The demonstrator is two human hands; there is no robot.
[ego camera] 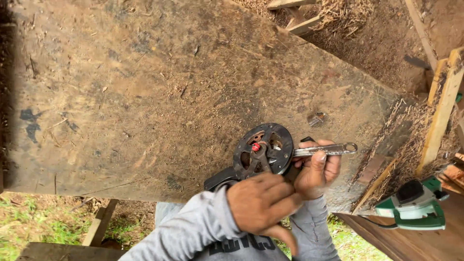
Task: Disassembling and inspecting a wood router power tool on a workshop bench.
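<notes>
While the left hand (261, 203) clamps down on the black circular tool (263, 150) at the workbench (145, 96) near edge, the right hand (316, 169) grips a wrench (326, 150), its long axis running rightward from the tool's hub.

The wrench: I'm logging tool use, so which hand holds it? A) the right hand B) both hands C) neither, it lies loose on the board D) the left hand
A: the right hand grips the wrench, its ring end sticking out past the fingers.
</notes>
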